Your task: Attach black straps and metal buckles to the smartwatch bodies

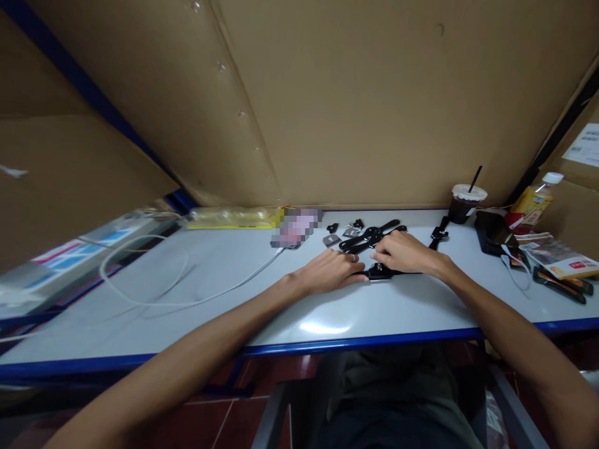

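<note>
On the white table lies a black wristwatch (381, 272), its strap running out to the right under my wrist. My left hand (333, 272) is closed on the watch's left end, with the thumb along the near side; a ring shows on one finger. Just above the watch face, my right hand (403, 252) is curled with its fingers pinched, and whatever they hold is hidden. Directly behind my hands are other black watches (373, 236) with straps crossed. A further black watch (438, 234) stands to the right. Small grey and black pieces (332, 240) lie behind my left hand.
A phone (296, 229) with a white cable (234, 288) lies left of the pieces. At right are an iced drink cup (465, 202), a black device (495, 234), a bottle (533, 202) and packets (559, 254). A cardboard wall (355, 112) closes off the back.
</note>
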